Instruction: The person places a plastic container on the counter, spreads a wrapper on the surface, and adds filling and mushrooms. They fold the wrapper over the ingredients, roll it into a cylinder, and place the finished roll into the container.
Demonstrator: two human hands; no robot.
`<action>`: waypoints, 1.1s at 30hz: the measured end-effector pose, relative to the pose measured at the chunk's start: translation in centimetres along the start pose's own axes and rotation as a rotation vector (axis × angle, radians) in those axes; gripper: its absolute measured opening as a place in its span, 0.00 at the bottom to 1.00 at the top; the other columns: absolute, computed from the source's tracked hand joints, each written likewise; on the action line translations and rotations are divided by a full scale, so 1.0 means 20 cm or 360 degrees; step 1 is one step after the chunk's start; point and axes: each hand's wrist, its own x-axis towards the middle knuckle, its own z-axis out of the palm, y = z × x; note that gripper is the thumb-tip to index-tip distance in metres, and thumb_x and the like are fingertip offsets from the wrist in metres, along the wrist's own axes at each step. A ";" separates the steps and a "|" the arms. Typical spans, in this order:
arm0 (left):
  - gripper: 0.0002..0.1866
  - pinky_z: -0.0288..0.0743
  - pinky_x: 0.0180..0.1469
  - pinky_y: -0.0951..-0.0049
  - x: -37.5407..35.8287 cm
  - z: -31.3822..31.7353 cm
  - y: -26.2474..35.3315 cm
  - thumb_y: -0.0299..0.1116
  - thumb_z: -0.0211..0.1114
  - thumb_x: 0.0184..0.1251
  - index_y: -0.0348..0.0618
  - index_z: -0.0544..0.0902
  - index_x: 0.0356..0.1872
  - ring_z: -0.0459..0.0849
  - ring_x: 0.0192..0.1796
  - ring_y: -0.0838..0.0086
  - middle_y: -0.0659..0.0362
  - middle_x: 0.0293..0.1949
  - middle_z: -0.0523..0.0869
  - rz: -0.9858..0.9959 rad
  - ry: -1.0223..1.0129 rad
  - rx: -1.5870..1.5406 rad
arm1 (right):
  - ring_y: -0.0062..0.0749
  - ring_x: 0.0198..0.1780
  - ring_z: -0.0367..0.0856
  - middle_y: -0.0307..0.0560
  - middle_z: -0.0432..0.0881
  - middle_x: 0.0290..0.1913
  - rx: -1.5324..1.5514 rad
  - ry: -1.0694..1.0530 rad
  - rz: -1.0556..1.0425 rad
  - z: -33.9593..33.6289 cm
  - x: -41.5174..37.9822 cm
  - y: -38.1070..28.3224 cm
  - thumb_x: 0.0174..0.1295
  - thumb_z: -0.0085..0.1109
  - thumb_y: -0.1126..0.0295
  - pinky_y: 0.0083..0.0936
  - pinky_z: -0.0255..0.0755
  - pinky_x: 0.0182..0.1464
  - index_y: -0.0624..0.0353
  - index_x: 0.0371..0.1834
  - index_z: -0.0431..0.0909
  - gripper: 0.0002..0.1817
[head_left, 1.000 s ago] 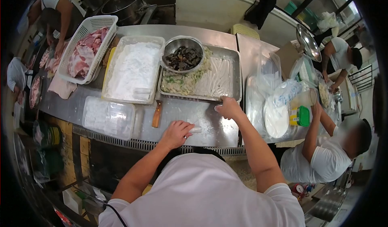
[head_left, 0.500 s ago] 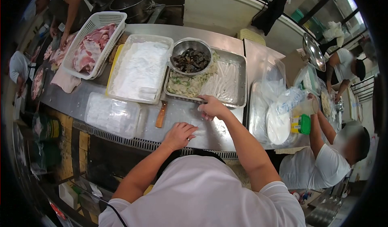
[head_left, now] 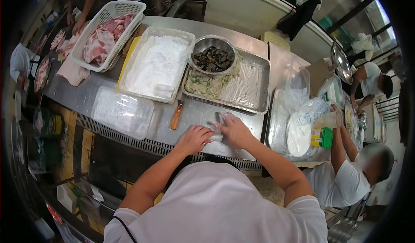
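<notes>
Over the near edge of the steel table, my left hand [head_left: 194, 140] has its fingers closed around a small white piece that looks like dough [head_left: 216, 137]. My right hand [head_left: 237, 131] is just beside it, fingers apart and slightly blurred, with nothing visible in them. Beyond my hands is a steel tray [head_left: 262, 87] with pale, green-flecked filling [head_left: 203, 84] in its left half. A steel bowl of dark pieces [head_left: 212, 58] rests on that filling. A knife with a wooden handle [head_left: 176, 116] lies left of my hands.
Left stand a white powder tray [head_left: 151, 65], a lidded clear box [head_left: 123, 113] and a white basket of raw meat [head_left: 75, 54]. To the right are a metal tray with plastic bags [head_left: 276, 126], a green-lidded tub [head_left: 325, 138] and a co-worker's arms [head_left: 338, 139]. More people work farther off.
My right hand has come back from the filling tray's near edge to beside my left hand. My left hand has shifted slightly right and up. The view has tilted a little.
</notes>
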 end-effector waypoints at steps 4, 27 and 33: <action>0.21 0.76 0.64 0.57 0.00 0.00 0.01 0.37 0.75 0.71 0.50 0.88 0.64 0.85 0.61 0.61 0.63 0.58 0.90 0.0004 0.0038 -0.0009 | 0.64 0.89 0.57 0.59 0.56 0.91 -0.0521 0.0036 -0.0190 0.12 -0.02 0.01 0.77 0.58 0.62 0.63 0.63 0.83 0.29 0.93 0.56 0.42; 0.20 0.75 0.64 0.58 0.00 0.00 0.01 0.37 0.76 0.71 0.51 0.88 0.62 0.85 0.61 0.63 0.64 0.58 0.90 -0.0004 0.0018 0.0031 | 0.67 0.76 0.76 0.71 0.80 0.73 0.0693 -0.0300 0.0533 -0.31 0.55 0.27 0.64 0.56 0.68 0.52 0.72 0.77 0.61 0.71 0.86 0.31; 0.20 0.76 0.63 0.57 0.00 0.00 0.00 0.36 0.76 0.70 0.51 0.88 0.62 0.85 0.60 0.61 0.62 0.58 0.90 0.0000 0.0035 0.0011 | 0.72 0.71 0.77 0.74 0.77 0.69 0.0914 0.0371 0.0573 -0.24 0.39 0.26 0.59 0.61 0.76 0.47 0.72 0.77 0.53 0.79 0.80 0.38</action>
